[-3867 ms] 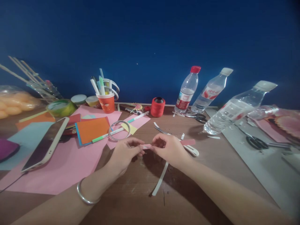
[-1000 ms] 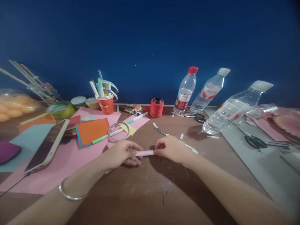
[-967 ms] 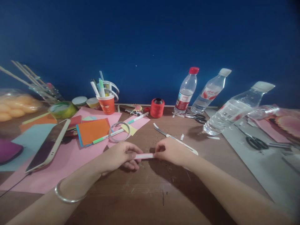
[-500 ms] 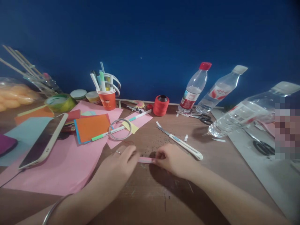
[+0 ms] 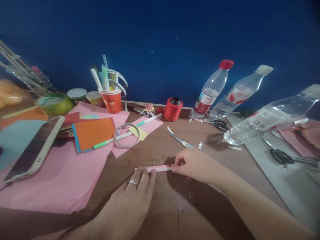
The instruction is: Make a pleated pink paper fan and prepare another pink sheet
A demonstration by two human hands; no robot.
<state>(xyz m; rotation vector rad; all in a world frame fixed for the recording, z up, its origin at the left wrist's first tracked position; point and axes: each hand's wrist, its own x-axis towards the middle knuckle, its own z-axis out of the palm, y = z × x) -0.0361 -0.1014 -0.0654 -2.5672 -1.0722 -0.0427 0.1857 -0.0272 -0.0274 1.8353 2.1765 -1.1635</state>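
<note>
Paper strip [image 5: 162, 168] lies straight along the table [image 5: 150, 151], left hand [image 5: 132, 201] now laid flat over it instead of pinching, right hand [image 5: 195, 165] pinching its other end, seemingly steadying it.

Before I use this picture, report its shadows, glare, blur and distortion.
Head view: a dark shadow lies on the table below the right hand. Head view: white glints streak the rightmost bottle, which looks stretched and slanted, probably lens distortion. Head view: the orange bundle at the left edge is blurred.
</note>
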